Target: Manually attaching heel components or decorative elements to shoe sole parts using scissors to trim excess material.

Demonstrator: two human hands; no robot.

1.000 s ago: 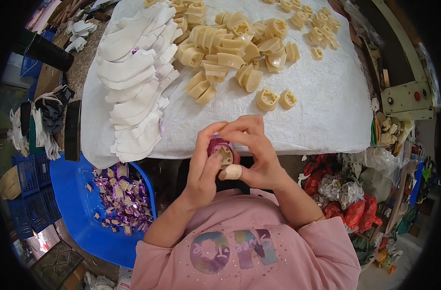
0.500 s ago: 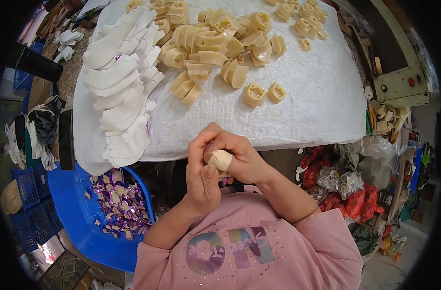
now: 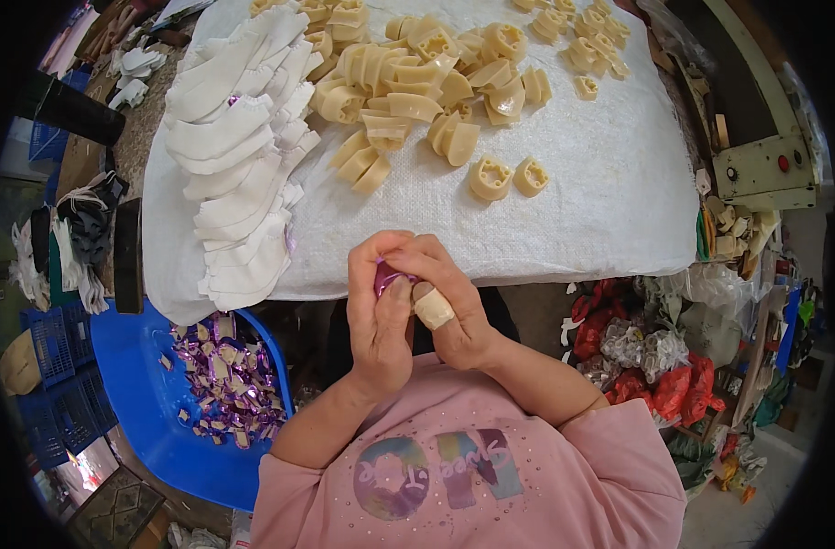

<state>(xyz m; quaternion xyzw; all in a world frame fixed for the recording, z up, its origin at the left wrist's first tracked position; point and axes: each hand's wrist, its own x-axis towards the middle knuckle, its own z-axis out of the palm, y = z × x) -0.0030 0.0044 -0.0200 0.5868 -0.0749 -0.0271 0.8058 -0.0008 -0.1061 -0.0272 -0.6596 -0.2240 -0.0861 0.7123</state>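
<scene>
Both hands meet in front of my chest, just off the near edge of the white-covered table. My left hand [image 3: 379, 320] curls round a shiny purple piece [image 3: 394, 274], its thumb pressed against it. My right hand [image 3: 449, 311] closes on the same piece from the other side, and a beige wrap covers its thumb. Most of the piece is hidden by the fingers, so its full shape cannot be seen. Ahead on the table lie cream plastic shoe heels [image 3: 490, 178], many heaped farther back. Overlapping white curved sheets [image 3: 239, 197] spread at the left, with purple showing at some edges.
Below the table's left corner stands a blue tub [image 3: 134, 403] with small purple-covered heels [image 3: 239, 393] in it. Blue crates [image 3: 60, 384] are at far left. Red and clear plastic bags [image 3: 673, 384] lie at right, below a pale green machine [image 3: 765, 169].
The hands have turned, and the purple piece now shows between the fingers at the top. My right thumb has tilted down to the right. The table appears shifted slightly rightward.
</scene>
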